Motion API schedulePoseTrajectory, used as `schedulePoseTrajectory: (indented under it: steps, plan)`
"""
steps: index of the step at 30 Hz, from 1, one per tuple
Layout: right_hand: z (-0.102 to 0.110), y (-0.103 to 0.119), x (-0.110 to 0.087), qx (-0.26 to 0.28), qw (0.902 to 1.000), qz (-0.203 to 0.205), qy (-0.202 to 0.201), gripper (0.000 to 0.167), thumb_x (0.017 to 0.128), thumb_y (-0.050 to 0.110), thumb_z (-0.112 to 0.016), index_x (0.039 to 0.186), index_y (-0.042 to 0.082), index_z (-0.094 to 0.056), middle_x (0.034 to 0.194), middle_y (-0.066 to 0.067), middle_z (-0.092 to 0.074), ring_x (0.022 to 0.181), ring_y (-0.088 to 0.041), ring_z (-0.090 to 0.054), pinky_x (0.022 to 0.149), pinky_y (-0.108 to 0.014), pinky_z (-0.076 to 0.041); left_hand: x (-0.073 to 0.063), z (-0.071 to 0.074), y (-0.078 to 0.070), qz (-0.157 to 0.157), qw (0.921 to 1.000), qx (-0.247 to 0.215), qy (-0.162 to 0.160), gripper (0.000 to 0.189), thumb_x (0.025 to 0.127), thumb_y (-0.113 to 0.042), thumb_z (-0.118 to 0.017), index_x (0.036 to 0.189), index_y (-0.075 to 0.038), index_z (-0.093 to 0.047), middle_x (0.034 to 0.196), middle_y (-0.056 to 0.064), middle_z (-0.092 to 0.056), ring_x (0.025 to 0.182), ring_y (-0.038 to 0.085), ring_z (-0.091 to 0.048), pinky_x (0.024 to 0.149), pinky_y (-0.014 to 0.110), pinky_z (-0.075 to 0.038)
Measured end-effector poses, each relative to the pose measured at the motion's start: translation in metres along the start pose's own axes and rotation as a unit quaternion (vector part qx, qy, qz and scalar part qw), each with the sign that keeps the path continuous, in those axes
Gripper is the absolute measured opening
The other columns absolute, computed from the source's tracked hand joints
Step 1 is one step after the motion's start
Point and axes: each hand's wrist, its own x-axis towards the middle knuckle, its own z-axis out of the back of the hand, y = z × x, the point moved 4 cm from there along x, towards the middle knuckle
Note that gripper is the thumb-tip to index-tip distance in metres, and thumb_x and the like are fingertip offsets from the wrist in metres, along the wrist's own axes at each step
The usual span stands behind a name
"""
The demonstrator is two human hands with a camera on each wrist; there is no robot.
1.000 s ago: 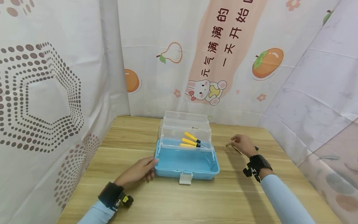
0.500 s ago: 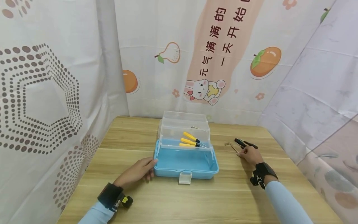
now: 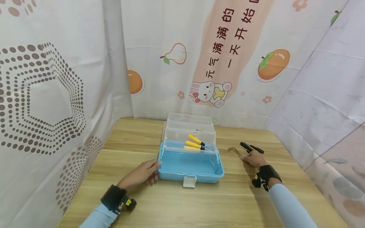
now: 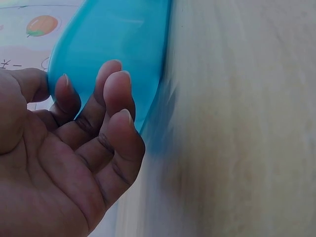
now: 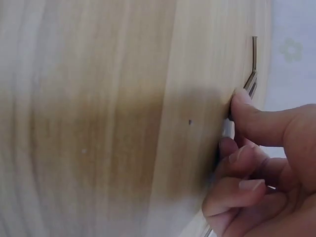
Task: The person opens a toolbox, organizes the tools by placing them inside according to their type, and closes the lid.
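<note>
My left hand grips the left wall of the open light-blue toolbox, thumb at the rim and fingers against the outside. In the left wrist view the curled fingers lie along the blue wall. To the box's right, my right hand pinches the near end of a brass-coloured L-shaped hex key. The right wrist view shows the thumb over the hex key, whose bent end sticks out past it; the pinched end is hidden.
Yellow-handled screwdrivers lie in the lower clear tray of the toolbox, with a small metal rod in the tray above. Dark-handled tools rest on the wooden table just beyond my right hand. Printed curtains stand behind the table.
My right hand has moved from the hex key's bent end toward its near end, rightward and closer to me, uncovering the dark-handled tools. The left hand has stayed on the toolbox.
</note>
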Motion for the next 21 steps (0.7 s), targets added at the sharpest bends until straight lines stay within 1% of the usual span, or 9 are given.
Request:
schedulePoseTrajectory:
  steps: [3, 6, 9, 13, 16, 18, 21]
  plan:
    - [0.001, 0.001, 0.0, -0.001, 0.9999, -0.007, -0.01, 0.046, 0.097, 0.021, -0.07, 0.058, 0.017, -0.047, 0.053, 0.006, -0.036, 0.05, -0.013, -0.035, 0.054, -0.03, -0.033, 0.001, 0.001, -0.001, -0.001, 1.0, 0.002, 0.002, 0.043, 0.112, -0.043, -0.041, 0.099, -0.005, -0.057, 0.082, 0.01, -0.066, 0.067, 0.022, -0.062, 0.059, 0.033, -0.054]
    - [0.002, 0.004, -0.002, 0.01, 0.9993, -0.009, -0.035, 0.032, 0.096, 0.017, -0.07, 0.069, 0.009, -0.055, 0.062, 0.0, -0.047, 0.058, -0.018, -0.044, 0.057, -0.032, -0.037, 0.002, 0.001, -0.001, -0.002, 1.0, 0.004, 0.003, 0.043, 0.112, -0.043, -0.04, 0.099, -0.005, -0.057, 0.082, 0.01, -0.066, 0.068, 0.021, -0.062, 0.059, 0.033, -0.053]
    - [0.004, 0.006, -0.003, 0.033, 0.9973, -0.014, -0.064, 0.021, 0.093, 0.013, -0.072, 0.08, 0.004, -0.058, 0.072, -0.006, -0.056, 0.067, -0.023, -0.051, 0.061, -0.034, -0.041, 0.002, 0.002, 0.0, -0.002, 1.0, 0.005, 0.003, 0.043, 0.112, -0.043, -0.04, 0.1, -0.005, -0.057, 0.082, 0.011, -0.066, 0.068, 0.022, -0.062, 0.059, 0.033, -0.053]
    - [0.005, 0.008, -0.005, 0.049, 0.9942, -0.017, -0.094, 0.02, 0.09, 0.009, -0.076, 0.084, 0.0, -0.058, 0.079, -0.009, -0.06, 0.072, -0.025, -0.054, 0.063, -0.034, -0.044, 0.003, 0.001, 0.001, 0.002, 1.0, 0.002, 0.004, 0.043, 0.112, -0.043, -0.041, 0.1, -0.006, -0.057, 0.082, 0.011, -0.066, 0.068, 0.022, -0.063, 0.06, 0.034, -0.054]
    - [0.006, 0.011, -0.007, 0.049, 0.9926, -0.014, -0.111, 0.017, 0.089, 0.007, -0.077, 0.092, -0.005, -0.065, 0.083, -0.013, -0.066, 0.074, -0.026, -0.059, 0.063, -0.034, -0.048, 0.002, 0.0, 0.001, 0.003, 1.0, 0.002, 0.004, 0.042, 0.112, -0.043, -0.041, 0.099, -0.006, -0.057, 0.082, 0.01, -0.066, 0.068, 0.022, -0.063, 0.06, 0.035, -0.054]
    - [0.007, 0.014, -0.008, 0.037, 0.9923, -0.018, -0.117, 0.018, 0.09, 0.007, -0.077, 0.096, -0.008, -0.07, 0.085, -0.016, -0.069, 0.075, -0.028, -0.061, 0.062, -0.033, -0.048, 0.001, 0.0, 0.001, 0.002, 1.0, 0.003, 0.003, 0.042, 0.112, -0.043, -0.041, 0.099, -0.006, -0.057, 0.082, 0.009, -0.066, 0.068, 0.022, -0.063, 0.059, 0.034, -0.054]
    - [0.008, 0.018, -0.01, 0.018, 0.9922, -0.031, -0.12, 0.018, 0.091, 0.009, -0.077, 0.096, -0.008, -0.076, 0.084, -0.016, -0.073, 0.076, -0.03, -0.063, 0.063, -0.034, -0.049, 0.0, 0.0, 0.002, 0.001, 1.0, 0.004, 0.002, 0.043, 0.112, -0.043, -0.04, 0.099, -0.006, -0.057, 0.082, 0.009, -0.065, 0.068, 0.021, -0.062, 0.059, 0.033, -0.054]
